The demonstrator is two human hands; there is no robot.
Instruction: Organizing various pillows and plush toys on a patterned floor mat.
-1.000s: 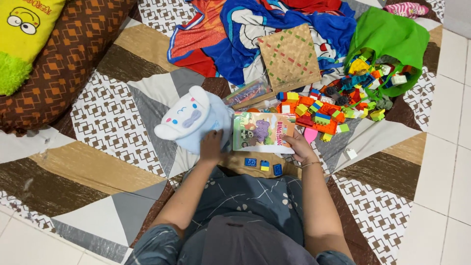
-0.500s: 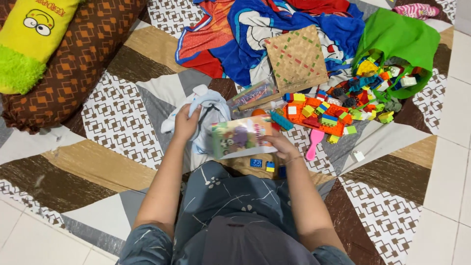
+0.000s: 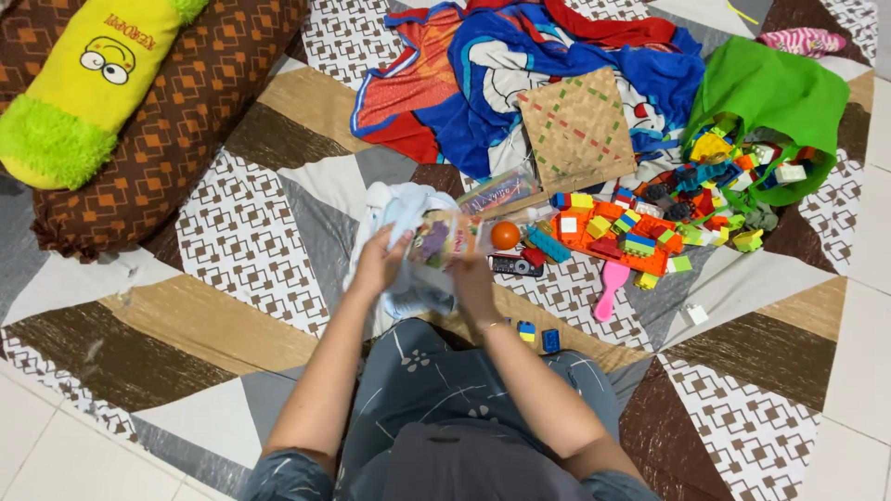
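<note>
Head camera:

— What do the hands have?

— The left hand (image 3: 379, 263) is clamped on the pale blue and white plush bag (image 3: 401, 215), holding it up. The right hand (image 3: 471, 276) grips the small picture book (image 3: 444, 237), pressed against the bag's mouth.

— Is the book inside?

— Partly, I judge; its cover shows, so it is not fully in.

— And around them?

— Just right lie an orange ball (image 3: 505, 235) and a dark remote (image 3: 516, 266). Farther right, coloured building blocks (image 3: 620, 232), a pink brush (image 3: 611, 288) and a green bag (image 3: 770, 93) lie loose on the patterned quilt (image 3: 232, 241).
</note>
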